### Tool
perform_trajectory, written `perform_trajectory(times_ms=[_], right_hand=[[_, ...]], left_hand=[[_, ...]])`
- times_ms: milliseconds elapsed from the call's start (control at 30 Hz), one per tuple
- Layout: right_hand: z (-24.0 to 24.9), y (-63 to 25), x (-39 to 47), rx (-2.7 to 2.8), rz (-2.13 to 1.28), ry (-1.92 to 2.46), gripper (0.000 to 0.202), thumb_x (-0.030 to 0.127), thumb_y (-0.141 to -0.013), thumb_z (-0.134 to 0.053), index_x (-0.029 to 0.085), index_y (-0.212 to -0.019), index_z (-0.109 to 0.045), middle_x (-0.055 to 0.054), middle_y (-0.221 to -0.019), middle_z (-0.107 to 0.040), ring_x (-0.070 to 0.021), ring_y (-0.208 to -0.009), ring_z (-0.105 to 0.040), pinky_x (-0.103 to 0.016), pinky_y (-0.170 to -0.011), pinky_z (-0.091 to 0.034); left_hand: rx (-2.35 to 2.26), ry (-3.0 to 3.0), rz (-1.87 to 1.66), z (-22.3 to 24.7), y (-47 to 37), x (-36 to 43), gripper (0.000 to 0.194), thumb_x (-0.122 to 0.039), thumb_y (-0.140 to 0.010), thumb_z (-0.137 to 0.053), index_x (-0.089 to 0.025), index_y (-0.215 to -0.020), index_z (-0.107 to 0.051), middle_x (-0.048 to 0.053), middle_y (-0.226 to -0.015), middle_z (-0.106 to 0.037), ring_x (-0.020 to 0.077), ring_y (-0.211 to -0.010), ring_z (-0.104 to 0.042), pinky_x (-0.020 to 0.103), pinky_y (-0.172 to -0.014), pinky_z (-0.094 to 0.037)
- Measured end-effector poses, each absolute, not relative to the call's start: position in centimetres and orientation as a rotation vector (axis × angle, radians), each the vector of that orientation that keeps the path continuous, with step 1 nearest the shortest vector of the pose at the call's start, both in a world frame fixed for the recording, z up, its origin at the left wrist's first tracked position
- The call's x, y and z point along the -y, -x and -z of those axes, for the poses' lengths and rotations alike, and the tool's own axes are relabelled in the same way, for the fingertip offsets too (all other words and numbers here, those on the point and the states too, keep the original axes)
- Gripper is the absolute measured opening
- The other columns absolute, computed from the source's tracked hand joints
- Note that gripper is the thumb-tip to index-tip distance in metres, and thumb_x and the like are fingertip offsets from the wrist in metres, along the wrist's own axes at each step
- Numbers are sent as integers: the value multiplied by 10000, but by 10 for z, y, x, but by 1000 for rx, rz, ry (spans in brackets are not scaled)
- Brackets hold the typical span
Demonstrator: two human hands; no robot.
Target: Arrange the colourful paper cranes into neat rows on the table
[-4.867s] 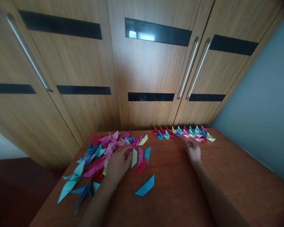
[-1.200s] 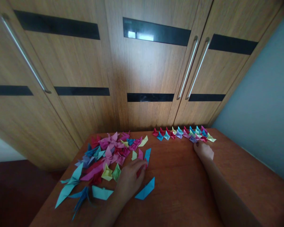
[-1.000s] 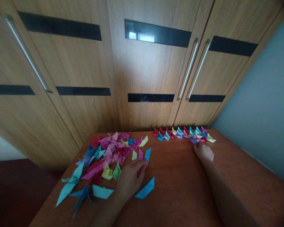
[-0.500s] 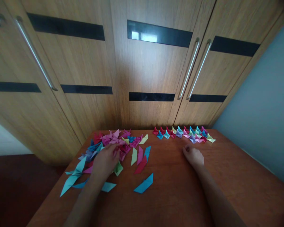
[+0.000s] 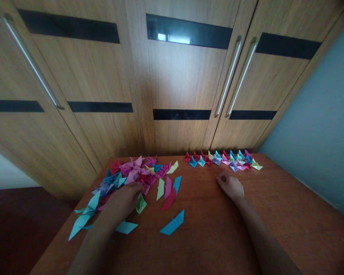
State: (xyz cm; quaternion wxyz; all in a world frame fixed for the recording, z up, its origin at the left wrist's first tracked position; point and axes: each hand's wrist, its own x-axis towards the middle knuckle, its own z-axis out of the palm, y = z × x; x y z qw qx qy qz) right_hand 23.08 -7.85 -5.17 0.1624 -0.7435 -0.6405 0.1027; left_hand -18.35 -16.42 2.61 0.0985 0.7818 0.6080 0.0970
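Note:
My left hand (image 5: 129, 196) reaches over the pile at the left, fingers bent down and closed at the top of a green folded paper boat (image 5: 141, 204); the fingertips are partly hidden. Around it lie pink paper cranes (image 5: 133, 167), blue folded pieces (image 5: 113, 178) and a large turquoise crane (image 5: 86, 215). My right hand (image 5: 231, 186) rests on the table, loosely curled into a fist, with nothing visible in it. Just beyond it stand rows of small colourful paper boats (image 5: 218, 158).
Flat folded strips lie mid-table: pale green (image 5: 160, 189), pink (image 5: 167, 187), red (image 5: 169, 200) and blue (image 5: 172, 222). A light blue piece (image 5: 127, 227) sits beside my left forearm. The wooden table (image 5: 206, 236) meets a tall wooden wardrobe (image 5: 180, 84) at the back.
My left hand has come down and nearer, from over the pink cranes to the green paper boat. My right hand stays curled in about the same place. The view has shifted slightly.

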Motion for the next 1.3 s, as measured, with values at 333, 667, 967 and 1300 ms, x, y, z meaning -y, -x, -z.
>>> perform_trajectory(times_ms=[333, 667, 967, 1300], right_hand=[[52, -230, 79, 1848, -297, 2081, 185, 384, -857, -499, 238, -822, -608, -9, -798, -676, -175, -778, -629, -226, -567, -339], [51, -231, 79, 1840, -312, 2051, 170, 363, -849, -513, 234, -815, -618, -7, -797, -679, -175, -753, -621, -230, -567, -338], [49, -231, 80, 1846, -321, 2043, 201, 381, -862, -492, 234, -820, -623, -3, -805, -683, -178, -766, -627, -233, -579, -344], [53, -233, 79, 1859, -291, 2030, 174, 352, -853, -510, 245, -830, -645, -10, -811, -691, -172, -770, -631, -218, -582, -364]], left_hand=[[-1833, -2267, -168, -28, 188, 165, 203, -183, -820, -464, -241, -823, -659, 33, -850, -693, 194, -804, -629, 251, -661, -400], [-1661, -2287, -269, -30, 176, 169, 206, -182, -813, -471, -252, -807, -665, 12, -850, -701, 186, -813, -633, 266, -735, -425], [-1575, -2282, -254, -20, 176, 167, 174, -168, -747, -546, -259, -796, -687, -6, -802, -696, 172, -749, -624, 244, -673, -416], [-1586, -2245, -630, -34, 174, 163, 164, -267, -848, -499, -225, -813, -653, -7, -846, -692, 157, -784, -623, 232, -697, -447]])
